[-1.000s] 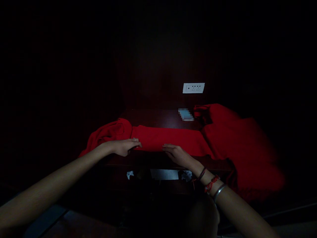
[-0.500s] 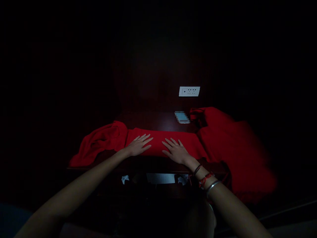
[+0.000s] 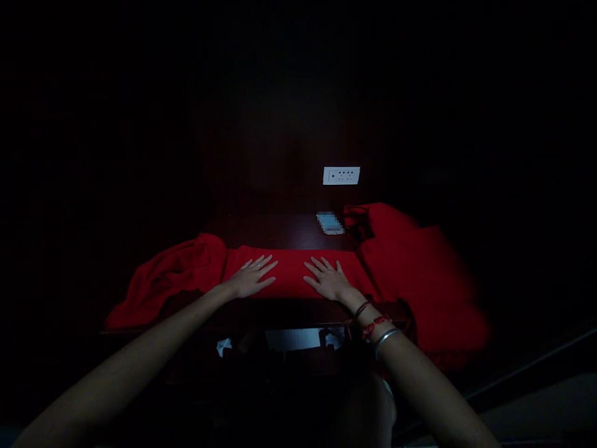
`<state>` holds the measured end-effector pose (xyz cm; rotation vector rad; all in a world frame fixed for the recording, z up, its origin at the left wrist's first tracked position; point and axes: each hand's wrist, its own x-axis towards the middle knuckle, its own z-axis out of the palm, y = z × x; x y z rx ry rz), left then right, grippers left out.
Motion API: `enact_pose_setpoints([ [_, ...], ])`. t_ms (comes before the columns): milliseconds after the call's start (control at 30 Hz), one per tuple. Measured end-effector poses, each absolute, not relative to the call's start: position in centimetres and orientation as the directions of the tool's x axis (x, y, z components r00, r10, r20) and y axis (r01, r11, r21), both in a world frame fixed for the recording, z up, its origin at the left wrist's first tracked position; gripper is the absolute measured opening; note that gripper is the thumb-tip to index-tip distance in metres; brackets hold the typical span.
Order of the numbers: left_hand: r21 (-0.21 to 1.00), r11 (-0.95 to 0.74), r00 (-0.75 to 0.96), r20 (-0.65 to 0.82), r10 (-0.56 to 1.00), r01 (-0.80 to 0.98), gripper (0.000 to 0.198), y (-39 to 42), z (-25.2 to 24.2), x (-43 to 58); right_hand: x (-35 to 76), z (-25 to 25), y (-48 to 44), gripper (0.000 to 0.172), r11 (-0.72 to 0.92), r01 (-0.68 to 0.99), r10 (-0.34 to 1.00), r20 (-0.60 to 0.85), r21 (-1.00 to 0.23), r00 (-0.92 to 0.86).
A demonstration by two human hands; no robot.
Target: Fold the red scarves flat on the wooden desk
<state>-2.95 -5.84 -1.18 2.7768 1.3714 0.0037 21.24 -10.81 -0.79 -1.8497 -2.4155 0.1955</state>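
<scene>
A long red cloth (image 3: 291, 274) lies across the dark table, with a flat, smooth stretch in the middle. My left hand (image 3: 250, 278) rests palm down on the left part of that stretch, fingers spread, a ring on one finger. Palm down too, my right hand (image 3: 328, 280) lies on the right part with its fingers fanned out. Neither hand grips the fabric. To the left the cloth is bunched in loose folds (image 3: 186, 267). On the right a larger heap of red fabric (image 3: 420, 280) spreads over the table and hangs past its front edge.
Behind the cloth lies a phone-like flat object (image 3: 330, 223), blurred out. A white wall socket (image 3: 341, 176) sits above it. Below the tabletop, an open space holds a pale flat item (image 3: 293, 339) and crumpled white scraps (image 3: 224, 346). The surroundings are very dark.
The view has turned slightly, so the scene sits further left. My right hand has slid a little to the right along the cloth, widening the gap between my hands. Both remain flat.
</scene>
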Motion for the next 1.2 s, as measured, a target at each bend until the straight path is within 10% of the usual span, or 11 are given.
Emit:
enact_pose_setpoints([
  [1200, 0.015, -0.673, 0.673, -0.024, 0.739, 0.740, 0.061, -5.4, 0.9, -3.0, 26.0, 0.0, -10.5, 0.071, 0.146, 0.983, 0.987, 0.077, -0.110, -0.138],
])
